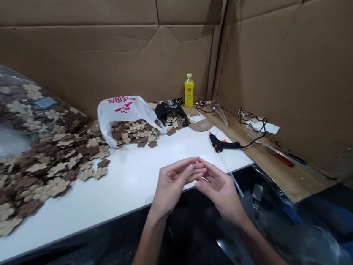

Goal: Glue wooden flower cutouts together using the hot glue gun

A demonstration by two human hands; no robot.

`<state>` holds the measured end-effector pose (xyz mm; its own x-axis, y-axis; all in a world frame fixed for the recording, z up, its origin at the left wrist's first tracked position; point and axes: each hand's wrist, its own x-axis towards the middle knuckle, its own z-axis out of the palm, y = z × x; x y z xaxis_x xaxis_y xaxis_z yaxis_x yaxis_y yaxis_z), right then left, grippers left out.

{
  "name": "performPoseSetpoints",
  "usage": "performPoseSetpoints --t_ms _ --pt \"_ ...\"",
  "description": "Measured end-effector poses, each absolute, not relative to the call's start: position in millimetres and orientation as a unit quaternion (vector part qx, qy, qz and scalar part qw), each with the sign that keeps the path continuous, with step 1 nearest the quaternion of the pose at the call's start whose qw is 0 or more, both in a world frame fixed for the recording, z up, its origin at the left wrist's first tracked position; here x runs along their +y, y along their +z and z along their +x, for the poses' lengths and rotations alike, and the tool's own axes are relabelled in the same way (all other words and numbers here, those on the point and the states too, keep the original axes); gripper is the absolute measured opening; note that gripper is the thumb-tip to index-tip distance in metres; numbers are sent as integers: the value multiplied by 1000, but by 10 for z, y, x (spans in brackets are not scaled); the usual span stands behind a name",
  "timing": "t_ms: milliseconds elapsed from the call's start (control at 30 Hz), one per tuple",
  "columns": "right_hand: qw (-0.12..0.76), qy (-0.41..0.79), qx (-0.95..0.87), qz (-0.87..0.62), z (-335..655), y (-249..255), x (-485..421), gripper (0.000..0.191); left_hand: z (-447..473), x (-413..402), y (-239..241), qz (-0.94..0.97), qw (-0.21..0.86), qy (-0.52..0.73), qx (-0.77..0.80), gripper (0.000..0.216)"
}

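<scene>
My left hand (176, 181) and my right hand (217, 186) meet at the fingertips over the front edge of the white table (131, 184). The fingers of both hands are curled and pressed together; whatever sits between them is too small to make out. A black glue gun (224, 143) with an orange tip lies on the table just beyond my right hand. A heap of brown and beige flower-shaped felt pieces (41, 173) covers the left part of the table.
A white plastic bag (123, 111) spills more felt flowers at the back, beside a black bag (169, 110) and a yellow bottle (188, 90). A large clear bag of flowers (14, 104) stands at far left. Cardboard walls (300, 71) enclose the table; red tools (281, 158) lie right.
</scene>
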<state>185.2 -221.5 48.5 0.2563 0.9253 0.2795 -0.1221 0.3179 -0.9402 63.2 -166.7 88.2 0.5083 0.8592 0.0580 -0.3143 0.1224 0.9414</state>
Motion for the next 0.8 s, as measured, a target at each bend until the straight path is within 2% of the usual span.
performPoseSetpoints --t_ms 133,300,333,467,533,667,800 --pt "676 463 -405 -406 1746 508 -2052 25 576 -1755 918 461 759 413 202 40" --pt "671 462 -411 -409 1784 577 -2026 13 441 -1788 935 406 793 421 172 49" --pt "672 456 -413 -413 1787 588 -2020 17 420 -1793 938 401 794 424 170 50" --pt "667 436 -439 -416 1728 630 -1990 51 358 -1815 926 388 795 439 160 55" --pt "654 432 -448 -430 1645 648 -1973 52 342 -1828 896 389 790 447 155 57" --pt "644 407 -450 -467 1465 687 -1934 41 309 -1854 832 412 769 469 140 61" --pt "623 388 -496 -465 1453 729 -1881 12 222 -1857 835 406 770 473 136 62"
